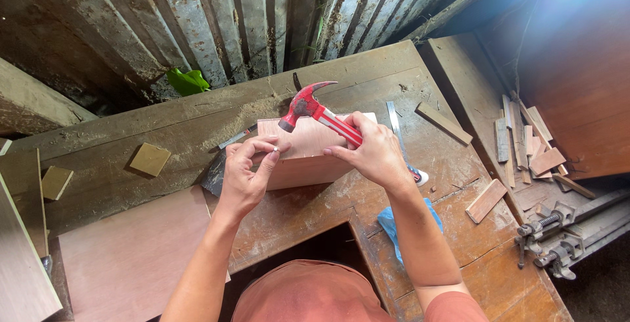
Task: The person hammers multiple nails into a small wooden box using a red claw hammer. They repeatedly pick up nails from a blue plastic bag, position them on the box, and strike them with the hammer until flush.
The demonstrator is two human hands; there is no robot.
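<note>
Best done with nail kept upright, short light taps first, fingertips low and clear of the head. Right hand (375, 154) wrapped shut around red-and-white striped claw hammer (319, 113), gripped high near the red steel head. Left hand (248, 172) pinching small pale nail (275, 149) between thumb and forefinger at top edge of pinkish plywood box (303, 159), sitting mid dusty wooden table (420, 230), hammer head hovering just above

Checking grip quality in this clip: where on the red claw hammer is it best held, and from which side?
Judging by its pose, grip the hammer on its striped handle, nearer the end, from the right, as the right hand does. The head points left over the wooden box.
</note>
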